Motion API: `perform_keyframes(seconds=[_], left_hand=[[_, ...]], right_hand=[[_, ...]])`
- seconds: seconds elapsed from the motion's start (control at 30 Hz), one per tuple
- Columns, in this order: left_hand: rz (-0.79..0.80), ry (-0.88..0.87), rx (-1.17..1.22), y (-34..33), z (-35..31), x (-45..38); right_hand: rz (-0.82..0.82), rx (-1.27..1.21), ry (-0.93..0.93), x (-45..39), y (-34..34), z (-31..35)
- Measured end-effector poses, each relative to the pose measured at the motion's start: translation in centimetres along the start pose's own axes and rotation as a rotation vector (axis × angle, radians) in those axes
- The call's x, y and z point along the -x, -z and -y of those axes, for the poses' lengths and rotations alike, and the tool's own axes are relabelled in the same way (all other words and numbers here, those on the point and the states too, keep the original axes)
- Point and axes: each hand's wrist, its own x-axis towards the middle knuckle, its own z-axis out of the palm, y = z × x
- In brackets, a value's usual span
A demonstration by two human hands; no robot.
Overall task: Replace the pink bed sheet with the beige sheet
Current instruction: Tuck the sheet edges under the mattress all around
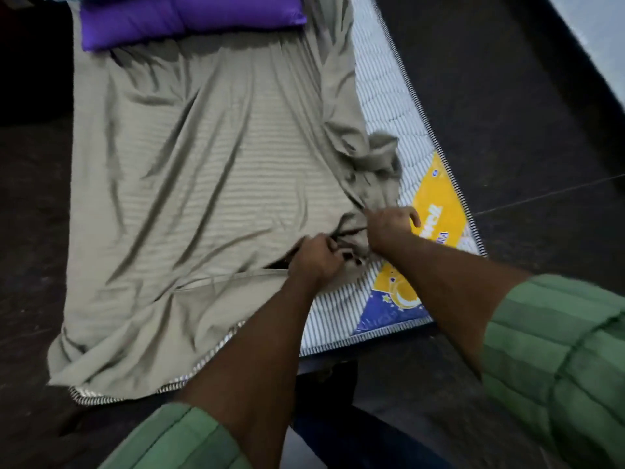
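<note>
**Technician:** Report hand states and sheet position.

**Operator:** The left hand (318, 255) is curled tight on a bunched fold of the beige sheet (203, 184). The right hand (389, 228) sits just beside it, further out toward the bare side, pinching the same gathered corner; its forefinger and thumb curl over the yellow label (436, 211). The sheet covers everything beyond and to the left of both hands. The striped mattress (382, 96) is exposed beyond and to the right of the right hand, and also below both wrists. The purple pillow (189, 18) lies well apart, at the far end. No pink sheet is visible.

**Technician:** Step in hand?

**Operator:** Judged as: locating the sheet's corner inside the bunch, then spreading it over the uncovered near corner.

**Technician:** Procedure. Work the fingers along the hem until the true corner is found. Separate the hands along the two edges. Pull toward the body and outward past the right hand, with even tension. Avoid a sharp tug; it may drag the cloth off the side left of the left hand, where it already overhangs.
</note>
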Motion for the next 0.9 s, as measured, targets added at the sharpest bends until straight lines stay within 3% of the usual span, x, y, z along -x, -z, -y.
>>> perform_keyframes(seconds=[0.17, 0.27, 0.3, 0.33, 0.4, 0.43, 0.5, 0.63, 0.7, 0.8, 0.9], left_hand=[[0.103, -0.024, -0.054, -4.3, -4.7, 2.6], [0.226, -0.053, -0.118, -7.8, -7.5, 3.6], [0.286, -0.068, -0.170, -9.0, -8.3, 3.8], [0.333, -0.084, -0.234, -10.4, -9.1, 4.2], [0.339, -0.114, -0.333, -12.6, -9.8, 4.8], [0.301, -0.125, -0.360, -13.7, -10.0, 4.9], [0.185, -0.117, -0.409, -15.5, -10.2, 5.1], [0.006, -0.021, -0.471, -17.0, -11.1, 4.9], [0.050, 0.078, -0.414, -17.6, -11.7, 4.9], [0.308, 0.064, -0.365, -18.4, -14.4, 6.1], [0.648, 0.020, -0.412, -20.5, -18.1, 8.3]], right_hand=[[0.530, -0.157, -0.138, 5.7, -6.9, -8.4], [0.650, -0.359, -0.101, 6.0, -10.7, -12.4], [0.582, -0.470, -0.075, 5.9, -11.4, -13.0], [0.412, -0.606, -0.090, 5.7, -12.0, -13.4], [-0.104, -0.824, -0.150, 5.6, -12.1, -13.3], [-0.271, -0.826, -0.155, 5.3, -12.2, -13.3], [-0.362, -0.745, -0.057, 4.1, -12.5, -13.3], [-0.264, -0.445, 0.188, 2.3, -13.4, -13.7], [-0.262, -0.195, 0.243, 3.3, -12.7, -14.5], [-0.010, -0.088, 0.184, 4.3, -12.6, -16.3], [0.448, -0.045, 0.102, 5.2, -15.3, -19.5]])
